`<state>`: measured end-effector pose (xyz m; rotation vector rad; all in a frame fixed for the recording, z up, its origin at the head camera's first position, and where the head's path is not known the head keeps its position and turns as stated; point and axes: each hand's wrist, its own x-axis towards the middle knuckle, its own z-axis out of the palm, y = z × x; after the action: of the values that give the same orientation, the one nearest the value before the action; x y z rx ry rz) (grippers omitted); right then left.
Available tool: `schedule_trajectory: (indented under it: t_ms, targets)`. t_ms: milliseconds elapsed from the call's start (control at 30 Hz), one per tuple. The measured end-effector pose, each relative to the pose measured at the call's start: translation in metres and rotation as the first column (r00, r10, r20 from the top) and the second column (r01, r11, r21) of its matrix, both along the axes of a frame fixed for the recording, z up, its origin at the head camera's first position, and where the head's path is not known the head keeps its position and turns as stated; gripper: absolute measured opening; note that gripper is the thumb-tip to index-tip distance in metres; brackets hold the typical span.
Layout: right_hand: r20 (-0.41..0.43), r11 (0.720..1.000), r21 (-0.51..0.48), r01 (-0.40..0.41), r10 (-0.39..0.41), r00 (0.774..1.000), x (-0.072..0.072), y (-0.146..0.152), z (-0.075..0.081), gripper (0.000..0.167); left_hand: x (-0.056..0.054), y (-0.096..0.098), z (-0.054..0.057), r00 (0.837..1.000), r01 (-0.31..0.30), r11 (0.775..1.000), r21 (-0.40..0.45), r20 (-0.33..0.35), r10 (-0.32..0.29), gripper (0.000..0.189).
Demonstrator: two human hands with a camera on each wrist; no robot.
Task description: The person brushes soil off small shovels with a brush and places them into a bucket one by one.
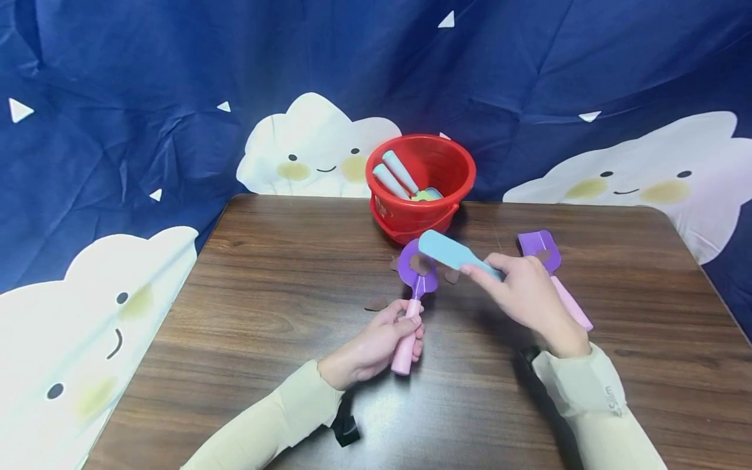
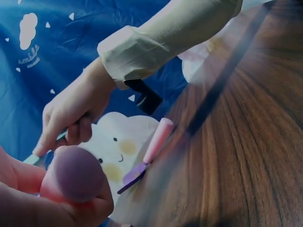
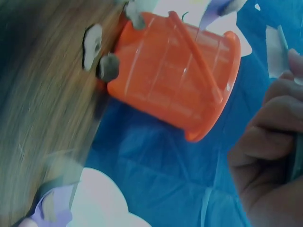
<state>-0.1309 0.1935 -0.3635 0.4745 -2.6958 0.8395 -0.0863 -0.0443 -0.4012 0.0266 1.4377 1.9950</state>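
My left hand (image 1: 376,341) grips the pink handle of a toy scoop (image 1: 406,343) whose round purple head points away from me. A brown piece (image 1: 420,264) shows in the middle of that head. In my right hand (image 1: 529,294) is a light blue toy spatula (image 1: 444,249), its handle held between thumb and curled fingers. The blade points left, raised over the table, and overlaps the edge of the purple head in the head view. From the left wrist view, the handle's rounded end (image 2: 79,174) sticks out of my left fist.
A red bucket (image 1: 411,219) at the back holds several light-handled toys (image 1: 399,171). Right of my right hand lies a purple toy shovel (image 1: 571,303) with a pink handle. Small brown pieces (image 3: 92,47) lie on the wooden table (image 1: 282,261) near the bucket. A blue cloth (image 1: 176,52) hangs behind.
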Motion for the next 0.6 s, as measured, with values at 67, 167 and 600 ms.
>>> schedule_trajectory:
  t_ms: [67,167,600]
  targets:
    - [0.022,0.999,0.009,-0.038,0.038,0.999,0.003,-0.004,0.0,0.026,0.0,0.001,0.001,1.0,-0.009,1.0,-0.001,-0.002,0.009,0.018]
    - [0.092,0.996,0.013,-0.093,0.091,0.992,0.007,-0.011,0.001,0.026,0.001,0.003,0.001,1.0,-0.015,1.0,-0.005,-0.002,0.015,0.015]
    - [0.131,0.973,0.048,-0.227,0.219,0.967,0.011,-0.024,-0.007,0.032,0.002,0.005,0.001,0.998,0.006,1.0,0.02,0.069,-0.007,0.009]
